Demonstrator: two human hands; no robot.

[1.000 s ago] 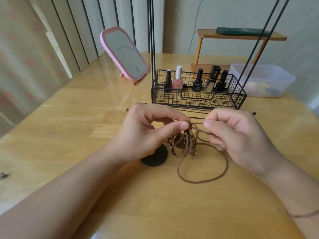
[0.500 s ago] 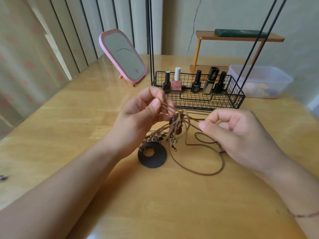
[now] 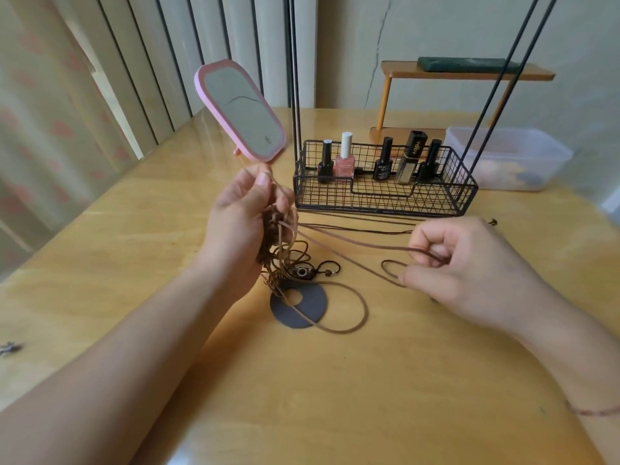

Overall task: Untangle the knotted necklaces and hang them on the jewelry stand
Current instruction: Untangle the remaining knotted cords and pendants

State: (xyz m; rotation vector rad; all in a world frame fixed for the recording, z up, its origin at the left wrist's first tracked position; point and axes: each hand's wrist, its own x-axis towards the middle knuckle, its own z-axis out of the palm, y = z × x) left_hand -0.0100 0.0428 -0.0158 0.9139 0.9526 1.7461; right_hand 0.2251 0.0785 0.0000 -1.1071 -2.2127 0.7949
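Nearest us, our two forearms reach in from the bottom corners over the wooden table (image 3: 335, 397); a thin cord bracelet (image 3: 593, 412) circles the right wrist at the lower right edge. At the far left edge a small dark metal piece (image 3: 9, 348) lies on the table, too small to tell more. In the middle of the frame a flat dark disc pendant (image 3: 312, 310) with a round hole rests on the table, and a loop of light brown cord (image 3: 355, 297) curves across it. Our right hand (image 3: 469, 270), right of centre, pinches that cord between thumb and curled fingers, a small loop of it showing just left of the thumb; from there the cord runs taut up and to the left. Our left hand (image 3: 241, 223), raised left of centre, grips the knotted necklaces (image 3: 281, 253) with its fingers curled round the bunch; dark cords, beads and a small ring charm dangle from it down to the table just above the disc. Beyond the hands, thin dark cords lie stretched along the front of the jewelry stand (image 3: 385, 193), a black wire basket with tall black rods rising from it; nail polish bottles (image 3: 345, 161) stand in a row inside. Upper left of it a pink mirror (image 3: 241, 112) leans; to the right sits a clear plastic box (image 3: 510, 156); behind stands a small wooden shelf (image 3: 466, 73).
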